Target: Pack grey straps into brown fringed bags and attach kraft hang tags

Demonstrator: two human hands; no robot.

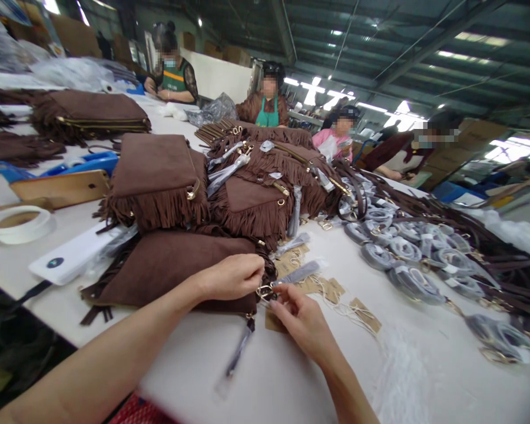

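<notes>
A brown fringed bag lies flat on the table in front of me. My left hand is closed over its right end; the fingertips are turned away, so what they grip is hidden. Just beside it, my right hand pinches a gold metal clasp between thumb and fingers. From the bag's near corner hangs a zipper pull wrapped in clear plastic. Brown paper tags with white strings lie right behind and beside my right hand.
More brown fringed bags are stacked behind. Plastic-wrapped straps pile up at the right. On the left are a tape roll, a white power bank and a phone in a blue stand. Several people work across the table.
</notes>
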